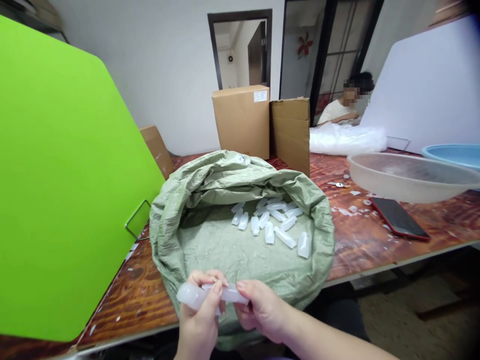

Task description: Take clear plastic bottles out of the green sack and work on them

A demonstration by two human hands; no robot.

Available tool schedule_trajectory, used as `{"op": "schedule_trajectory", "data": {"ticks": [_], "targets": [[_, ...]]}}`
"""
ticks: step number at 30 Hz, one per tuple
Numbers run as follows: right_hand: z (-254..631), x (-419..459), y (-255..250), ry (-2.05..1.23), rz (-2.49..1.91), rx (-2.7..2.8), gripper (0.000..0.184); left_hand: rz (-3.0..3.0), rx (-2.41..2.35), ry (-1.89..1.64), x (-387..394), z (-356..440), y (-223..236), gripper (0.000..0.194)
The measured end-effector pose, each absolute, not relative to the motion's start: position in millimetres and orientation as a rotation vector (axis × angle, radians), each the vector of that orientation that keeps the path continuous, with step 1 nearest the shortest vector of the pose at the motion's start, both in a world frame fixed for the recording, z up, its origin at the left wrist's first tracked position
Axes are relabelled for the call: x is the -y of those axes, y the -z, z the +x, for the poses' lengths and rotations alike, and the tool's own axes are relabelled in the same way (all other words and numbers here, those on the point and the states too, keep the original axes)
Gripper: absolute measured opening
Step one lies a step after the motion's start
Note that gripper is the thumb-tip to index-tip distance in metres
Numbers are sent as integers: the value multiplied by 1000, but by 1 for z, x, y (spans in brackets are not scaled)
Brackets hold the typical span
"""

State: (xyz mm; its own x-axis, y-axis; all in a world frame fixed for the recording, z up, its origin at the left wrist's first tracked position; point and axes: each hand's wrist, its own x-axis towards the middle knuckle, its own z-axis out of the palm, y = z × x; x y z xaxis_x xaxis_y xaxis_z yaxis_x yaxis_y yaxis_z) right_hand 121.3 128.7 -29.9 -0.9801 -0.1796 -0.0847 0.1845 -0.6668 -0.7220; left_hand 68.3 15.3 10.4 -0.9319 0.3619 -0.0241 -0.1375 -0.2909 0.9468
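Head view:
- Left hand (198,320) and right hand (262,310) are both closed on one translucent plastic piece (210,294), held over the near rim of the green woven sack (195,235).
- More plastic pieces (272,222) lie inside the sack on the wooden table (360,245).

I see a reddish wooden table (375,245) running across a white-walled room. Behind the table a dark-framed doorway (240,47) opens onto what may be a hallway; the view there is small. Right of the doorway stands a dark-framed glass door (330,50). Below the table's right end lies brownish floor (412,325), evenly lit.
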Motion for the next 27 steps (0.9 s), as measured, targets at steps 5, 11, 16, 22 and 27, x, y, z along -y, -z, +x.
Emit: {"op": "schedule_trajectory", "data": {"ticks": [5,11,16,22,27], "targets": [[123,-144,18,2308,-50,-1868,49,503,-1889,-2145,1,79,-20,17],[89,-228,17,532,687,-3234,33,550,-1928,-1381,47,96,-28,16],[61,-267,42,257,877,-3163,49,418,-1958,-852,94,95,1,17],[56,-259,57,374,868,-3150,42,-56,-1694,-1228,92,116,58,32],[82,-255,39,721,837,-3228,37,-439,-1500,-1539,44,119,103,22]]}}
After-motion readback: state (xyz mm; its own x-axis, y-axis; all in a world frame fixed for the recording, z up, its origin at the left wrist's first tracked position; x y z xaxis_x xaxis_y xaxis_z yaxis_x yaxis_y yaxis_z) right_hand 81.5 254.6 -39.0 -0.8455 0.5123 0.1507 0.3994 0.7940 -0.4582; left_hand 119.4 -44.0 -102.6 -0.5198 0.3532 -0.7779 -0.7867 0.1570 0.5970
